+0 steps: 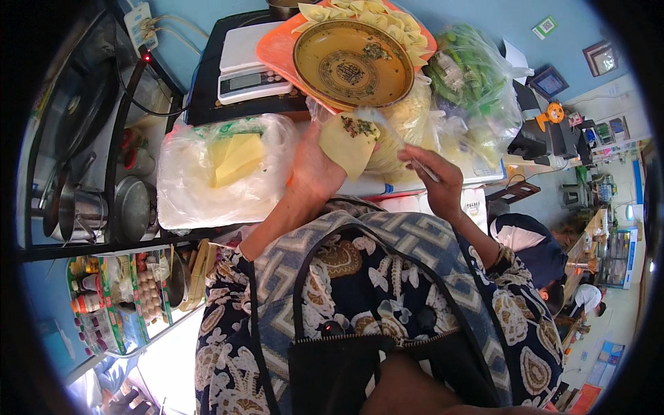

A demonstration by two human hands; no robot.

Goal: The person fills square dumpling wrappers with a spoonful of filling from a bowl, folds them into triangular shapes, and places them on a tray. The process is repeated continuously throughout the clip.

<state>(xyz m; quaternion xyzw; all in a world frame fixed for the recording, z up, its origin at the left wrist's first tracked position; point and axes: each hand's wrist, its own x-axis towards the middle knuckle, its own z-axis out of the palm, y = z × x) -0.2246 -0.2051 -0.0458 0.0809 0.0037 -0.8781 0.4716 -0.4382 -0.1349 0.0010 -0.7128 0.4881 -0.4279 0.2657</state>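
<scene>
- I see the left hand point(318, 164) holding 1 wrapper point(340, 153), filling point(357, 127) on it, unfolded, near the bowl point(319, 54).
- Right hand point(440, 178) grips the spoon point(402, 143).
- Pieces point(391, 24) on the tray point(274, 50) look done; stacked wrappers point(237, 158) and scant filling are left.

Worn on the head, the fisheye camera looks steeply down — very near the blue-and-grey geometric-patterned cloth garment point(277, 290) at six o'clock. The bare left hand point(315, 166) and bare right hand point(440, 180) lie farther out, just toward twelve, before a round brown patterned bowl point(342, 68). Black metal shelving point(138, 245) stands at nine; the room point(552, 199) recedes deepest toward three — bending at the rim.
</scene>
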